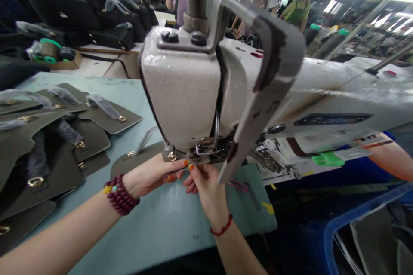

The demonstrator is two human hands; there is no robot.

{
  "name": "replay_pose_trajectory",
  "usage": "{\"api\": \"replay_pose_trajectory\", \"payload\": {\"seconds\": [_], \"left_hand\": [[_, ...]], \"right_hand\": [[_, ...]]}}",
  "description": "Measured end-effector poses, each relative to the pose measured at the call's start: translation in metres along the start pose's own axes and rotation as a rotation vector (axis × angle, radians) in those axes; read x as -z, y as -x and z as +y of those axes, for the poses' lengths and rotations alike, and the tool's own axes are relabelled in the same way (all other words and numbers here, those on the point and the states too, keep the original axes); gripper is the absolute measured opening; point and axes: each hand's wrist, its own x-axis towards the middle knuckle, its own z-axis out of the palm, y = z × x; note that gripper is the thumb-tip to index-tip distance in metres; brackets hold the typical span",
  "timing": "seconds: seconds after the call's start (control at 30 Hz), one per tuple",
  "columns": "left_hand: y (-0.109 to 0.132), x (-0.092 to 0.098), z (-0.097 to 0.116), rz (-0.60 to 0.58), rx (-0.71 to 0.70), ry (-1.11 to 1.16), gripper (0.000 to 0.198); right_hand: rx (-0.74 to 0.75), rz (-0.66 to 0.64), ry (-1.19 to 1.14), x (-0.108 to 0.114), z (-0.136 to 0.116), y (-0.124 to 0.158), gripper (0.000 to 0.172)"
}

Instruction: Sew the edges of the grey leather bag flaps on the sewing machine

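Note:
A dark grey-brown bag panel [138, 162] with a gold fitting and a plastic-wrapped strap lies on the table, left of the sewing machine's head [182, 90]. My left hand [155, 174] grips the panel's edge, thumb on top and fingers curled beneath. Thumb tip to thumb tip with it, my right hand [208, 184] is pinched closed under the machine head. Whatever sits between the right fingers is too small to make out. The needle area is mostly hidden behind the machine's head and its metal lever [264, 81].
Similar panels [41, 154] with gold fittings are piled at the left of the pale green table [155, 232]. Pink scissors-like handles [238, 185] lie right of my right hand. A blue bin [332, 232] stands lower right. Thread spools [50, 49] and several people are behind.

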Motion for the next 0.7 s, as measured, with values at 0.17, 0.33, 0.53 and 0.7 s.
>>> {"api": "replay_pose_trajectory", "payload": {"seconds": [0.17,0.33,0.53,0.7], "left_hand": [[-0.002,0.000,0.003,-0.032,-0.010,0.039,0.018],[-0.003,-0.002,0.008,-0.022,-0.014,0.006,0.020],[-0.004,-0.004,0.012,-0.004,-0.026,-0.060,0.027],[-0.007,-0.001,0.008,-0.016,-0.049,-0.058,0.025]], "right_hand": [[0.018,0.015,0.017,-0.001,0.002,-0.001,0.041],[0.004,0.013,0.004,-0.001,0.003,0.002,0.038],[-0.027,0.027,-0.035,0.003,0.005,0.012,0.033],[-0.033,0.013,-0.047,0.003,0.011,0.019,0.033]]}}
